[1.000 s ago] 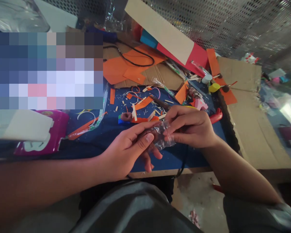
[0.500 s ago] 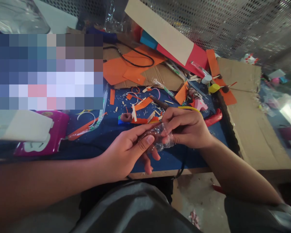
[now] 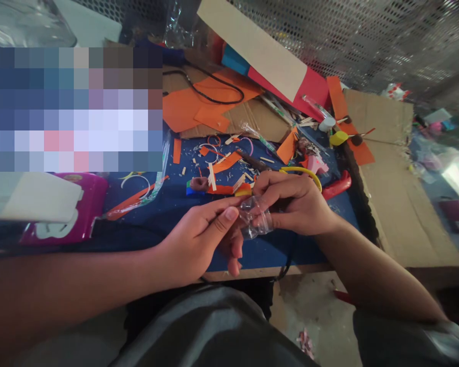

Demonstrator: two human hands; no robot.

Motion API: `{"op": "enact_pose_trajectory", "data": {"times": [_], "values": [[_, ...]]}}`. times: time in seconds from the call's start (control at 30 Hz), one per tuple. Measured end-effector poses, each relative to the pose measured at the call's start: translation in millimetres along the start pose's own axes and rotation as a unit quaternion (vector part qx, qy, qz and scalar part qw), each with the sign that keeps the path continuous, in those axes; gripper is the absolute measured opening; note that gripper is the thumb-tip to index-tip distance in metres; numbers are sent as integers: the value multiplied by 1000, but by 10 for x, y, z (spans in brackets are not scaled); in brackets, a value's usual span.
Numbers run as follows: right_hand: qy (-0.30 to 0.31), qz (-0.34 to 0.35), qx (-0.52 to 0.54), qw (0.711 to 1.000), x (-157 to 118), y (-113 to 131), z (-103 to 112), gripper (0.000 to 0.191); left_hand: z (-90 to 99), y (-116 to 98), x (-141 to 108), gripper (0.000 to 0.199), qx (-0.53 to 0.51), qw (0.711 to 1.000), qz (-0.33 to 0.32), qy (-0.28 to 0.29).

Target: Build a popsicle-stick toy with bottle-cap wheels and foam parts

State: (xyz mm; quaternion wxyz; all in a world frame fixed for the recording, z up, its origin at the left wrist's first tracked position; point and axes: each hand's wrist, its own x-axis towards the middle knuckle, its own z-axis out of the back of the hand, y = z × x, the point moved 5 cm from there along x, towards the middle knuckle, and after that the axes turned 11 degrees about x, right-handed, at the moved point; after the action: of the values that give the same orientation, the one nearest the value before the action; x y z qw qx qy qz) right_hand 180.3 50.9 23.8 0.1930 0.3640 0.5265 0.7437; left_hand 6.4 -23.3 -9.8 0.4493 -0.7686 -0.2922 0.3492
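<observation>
Between my two hands is a small clear plastic bag (image 3: 252, 229), crumpled and see-through. My left hand (image 3: 202, 237) pinches its left edge between thumb and index finger, while the lower fingers curl loosely beneath. On the other side my right hand (image 3: 296, 201) has its thumb and fingertips closed at the bag's opening, with fingertips partly behind or inside the plastic; I cannot tell which. Just beyond the hands lie a brown lump of clay (image 3: 199, 184) on a blue and green piece, orange paper scraps (image 3: 225, 163), and yellow-handled scissors (image 3: 315, 178).
A magenta and white box (image 3: 95, 199) stands at the left. Orange sheets (image 3: 179, 109) and a black cord (image 3: 214, 99) lie at the back. Several sticks, a red-handled tool (image 3: 338, 186) and a yellow pot (image 3: 338, 138) sit to the right, beside cardboard (image 3: 401, 204). A blurred patch hides the upper left.
My left thumb has shifted slightly up and left along the bag, and the lower fingers have curled in. My right hand stays nearly where it was.
</observation>
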Motion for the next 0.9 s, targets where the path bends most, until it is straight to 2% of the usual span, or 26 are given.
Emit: {"op": "enact_pose_trajectory", "data": {"times": [0.17, 0.33, 0.5, 0.57, 0.63, 0.8, 0.9], "values": [[-25, 18, -6, 1000, -28, -15, -7, 34, 8, -15, 9, 55, 23, 1000, -13, -11], [-9, 16, -7, 1000, -15, 25, -87, 20, 5, -42, 4, 55, 54, 998, -20, -20], [5, 15, -1, 1000, -14, 49, -114, 21, 0, -45, -8, 57, 59, 998, -22, -24], [14, 17, 13, 1000, -25, 55, -119, 29, -6, -33, -14, 59, 50, 998, -16, -21], [25, 12, 19, 999, -32, 65, -129, 36, -11, -19, -21, 65, 43, 999, -8, -20], [35, -4, 9, 999, -21, 103, -135, 36, -15, -1, -28, 91, 13, 999, 7, -28], [53, 2, 15, 998, -8, 130, -121, 39, -26, -4, -27, 96, 3, 1000, 4, -23]]}}
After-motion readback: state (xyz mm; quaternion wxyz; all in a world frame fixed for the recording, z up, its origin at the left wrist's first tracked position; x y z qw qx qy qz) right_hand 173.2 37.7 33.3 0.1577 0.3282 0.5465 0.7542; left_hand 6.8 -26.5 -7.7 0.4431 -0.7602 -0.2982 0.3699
